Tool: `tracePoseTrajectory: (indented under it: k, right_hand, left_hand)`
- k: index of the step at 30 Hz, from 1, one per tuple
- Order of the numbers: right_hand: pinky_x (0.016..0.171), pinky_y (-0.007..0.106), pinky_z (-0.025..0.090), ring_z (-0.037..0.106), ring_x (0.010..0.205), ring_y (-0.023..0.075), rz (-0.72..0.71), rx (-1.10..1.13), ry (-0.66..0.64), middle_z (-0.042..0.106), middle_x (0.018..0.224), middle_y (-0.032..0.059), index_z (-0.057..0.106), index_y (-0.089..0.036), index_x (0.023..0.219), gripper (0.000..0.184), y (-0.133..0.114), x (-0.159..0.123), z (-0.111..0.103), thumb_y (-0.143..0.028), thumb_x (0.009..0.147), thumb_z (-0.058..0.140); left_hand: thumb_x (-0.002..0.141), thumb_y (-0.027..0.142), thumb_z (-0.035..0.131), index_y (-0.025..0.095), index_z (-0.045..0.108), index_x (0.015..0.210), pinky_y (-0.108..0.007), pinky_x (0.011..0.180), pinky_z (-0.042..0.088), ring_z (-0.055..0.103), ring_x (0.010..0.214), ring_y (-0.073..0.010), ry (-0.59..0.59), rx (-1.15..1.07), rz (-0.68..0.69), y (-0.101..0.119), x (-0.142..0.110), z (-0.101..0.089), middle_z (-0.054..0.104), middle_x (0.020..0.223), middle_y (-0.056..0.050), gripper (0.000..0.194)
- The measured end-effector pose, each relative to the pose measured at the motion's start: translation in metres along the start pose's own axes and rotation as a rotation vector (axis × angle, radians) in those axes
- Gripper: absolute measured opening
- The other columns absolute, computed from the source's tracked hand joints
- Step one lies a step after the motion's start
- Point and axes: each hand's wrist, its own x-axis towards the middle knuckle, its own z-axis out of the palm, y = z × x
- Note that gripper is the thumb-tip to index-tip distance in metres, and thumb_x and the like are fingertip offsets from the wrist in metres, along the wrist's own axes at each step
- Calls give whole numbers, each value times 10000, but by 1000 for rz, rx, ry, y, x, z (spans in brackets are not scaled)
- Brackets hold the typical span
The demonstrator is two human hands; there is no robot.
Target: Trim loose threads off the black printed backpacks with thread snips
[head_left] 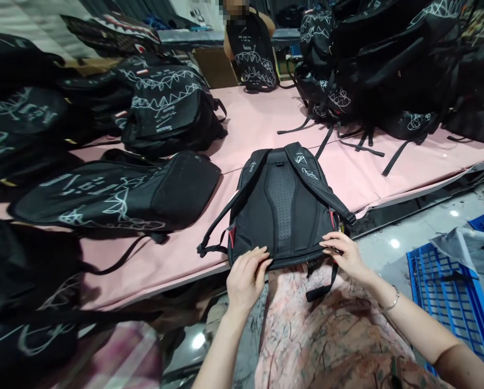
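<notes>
A black backpack [282,205] lies on the pink-covered table in front of me, its padded back panel and shoulder straps facing up. White scribbled marks show on the straps, and bits of red trim show at both sides. My left hand [246,275] grips the near edge of the backpack at its left corner, fingers on top. At the right corner, my right hand [343,254] pinches the same edge between thumb and fingers. A loose strap [321,292] hangs off the table edge below the right hand. The underside of the backpack is hidden.
More black backpacks with white drawings lie to the left [120,194] and are piled at the back right [371,70]. Across the pink table [258,119] a person [250,32] stands behind an upright backpack. A blue plastic crate [448,292] sits on the floor at right.
</notes>
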Motion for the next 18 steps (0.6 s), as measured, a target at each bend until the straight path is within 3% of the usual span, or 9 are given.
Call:
tracePoseTrajectory:
  k: [5, 8, 11, 13, 16, 18]
  right_hand:
    - [758, 287, 488, 562, 949, 158, -62, -58, 17, 579, 1044, 53, 662, -249, 969, 514, 3, -14, 6, 44, 650, 385]
    - [705, 275, 495, 573, 925, 162, -88, -78, 23, 583, 1029, 60, 672, -228, 917, 538, 3, -15, 7, 49, 580, 357]
    - [737, 304, 493, 581, 931, 177, -55, -81, 45, 597, 1023, 68, 672, -212, 872, 471, 1, -17, 10, 30, 595, 379]
    - [785, 339, 483, 583, 948, 191, -16, -53, 64, 615, 1014, 67, 670, -212, 835, 374, -2, -19, 12, -5, 646, 422]
    - [832, 373, 465, 593, 944, 203, 86, 62, 152, 646, 989, 67, 655, -212, 787, 199, -2, -26, 14, -109, 737, 492]
    - [826, 369, 467, 610, 893, 201, 227, 151, 304, 665, 924, 70, 639, -205, 779, 125, 5, -34, 15, -191, 783, 514]
  left_hand:
    - [754, 109, 585, 171, 596, 899, -413, 867, 454, 557, 1007, -227, 40, -44, 28, 15, 3, -1, 654, 958, -80, 158]
    - [762, 120, 579, 194, 617, 908, -415, 872, 452, 548, 1009, -219, 8, -86, 43, 33, 17, 10, 652, 970, -63, 169]
    - [791, 170, 552, 194, 615, 999, -440, 891, 437, 518, 1070, -234, -114, -124, 32, 53, 33, 24, 620, 1093, -90, 219]
    - [804, 213, 539, 198, 638, 952, -490, 939, 388, 494, 1113, -250, -212, -183, 50, 64, 40, 27, 633, 1084, -83, 179]
    - [845, 204, 458, 208, 652, 746, -473, 979, 356, 532, 1078, -210, -274, -329, 45, 69, 44, 18, 696, 874, -34, 218]
    - [851, 227, 443, 210, 654, 775, -472, 991, 341, 507, 1118, -214, -291, -261, 9, 60, 41, 5, 684, 961, -50, 224]
